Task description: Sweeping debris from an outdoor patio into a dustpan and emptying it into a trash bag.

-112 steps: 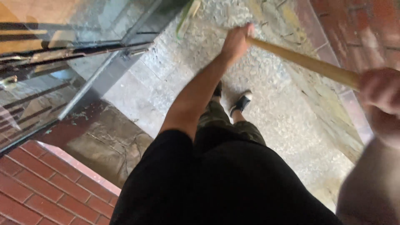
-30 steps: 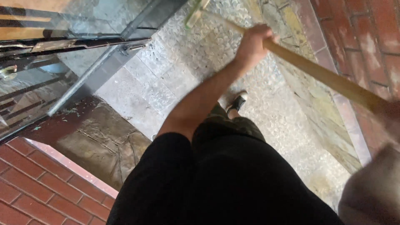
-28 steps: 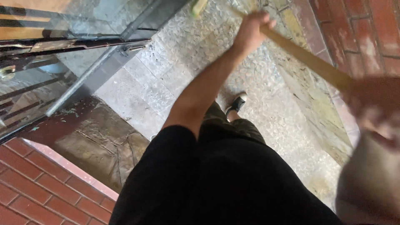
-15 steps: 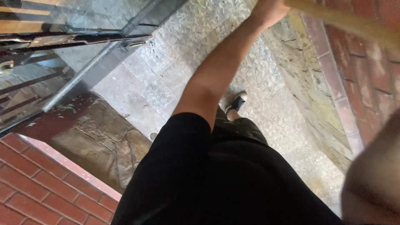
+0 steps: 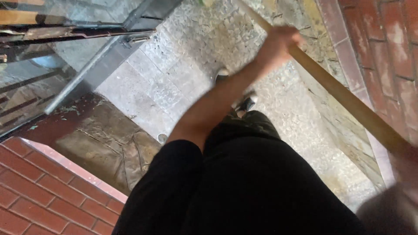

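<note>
Fingers of the left hand (image 5: 278,43) wrap the wooden handle (image 5: 344,98), which slants from top centre to right edge; the right hand (image 5: 407,172), blurred there, probably grips it too.

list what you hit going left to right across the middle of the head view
dark metal railing bars → grey metal beam → pale grey stone paving → left hand gripping the long wooden handle → red brick wall
</note>
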